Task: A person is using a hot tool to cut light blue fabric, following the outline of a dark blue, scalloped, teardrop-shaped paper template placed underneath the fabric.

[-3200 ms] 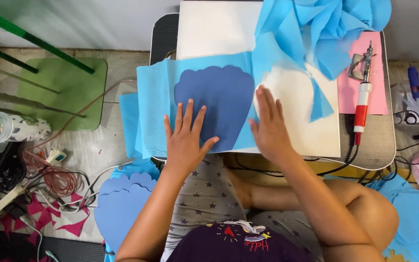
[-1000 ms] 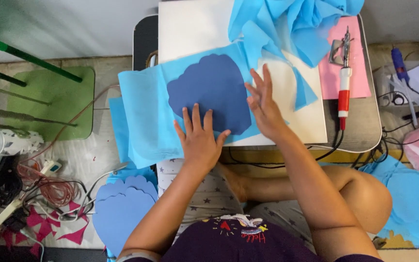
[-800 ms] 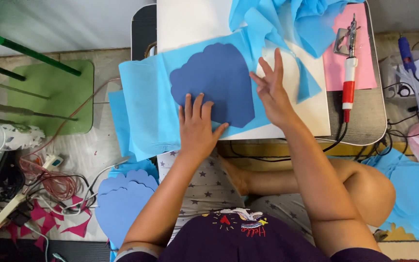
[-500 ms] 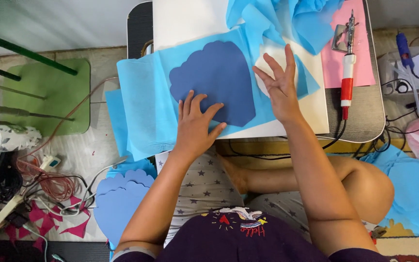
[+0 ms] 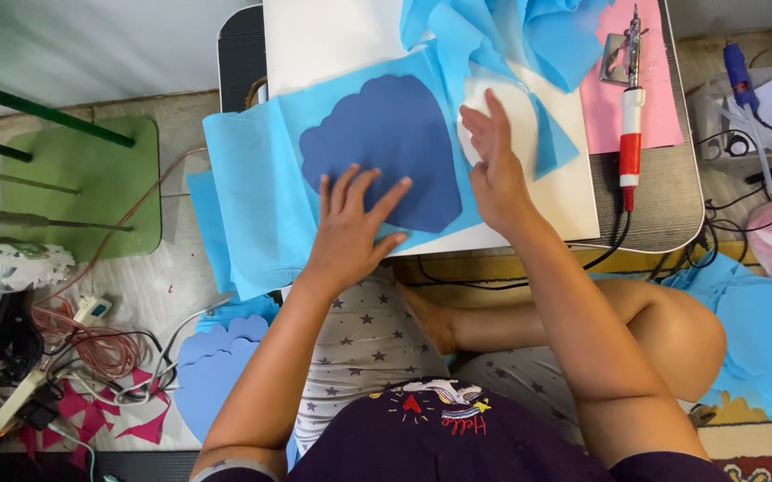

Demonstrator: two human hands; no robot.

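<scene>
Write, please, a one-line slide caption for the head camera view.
Seen from above, a left hand presses a dark blue scalloped template onto light blue fabric while the right hand smooths beside it.

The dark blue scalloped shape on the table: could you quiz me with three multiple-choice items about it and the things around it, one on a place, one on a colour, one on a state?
1. Where does the dark blue scalloped shape lie?
A. on the light blue sheet
B. on the floor
C. on the person's knee

2. What colour is the paper under the red and white tool?
A. green
B. pink
C. black

3. How is the left hand placed?
A. clenched in a fist
B. raised in the air
C. flat, fingers spread, on the dark shape

Answers:
1 A, light blue shows all round the shape's edge.
2 B, a pink sheet lies beneath the tool at the table's right.
3 C, its spread fingers rest on the shape's lower part, while the right hand sits at its right edge.
</scene>
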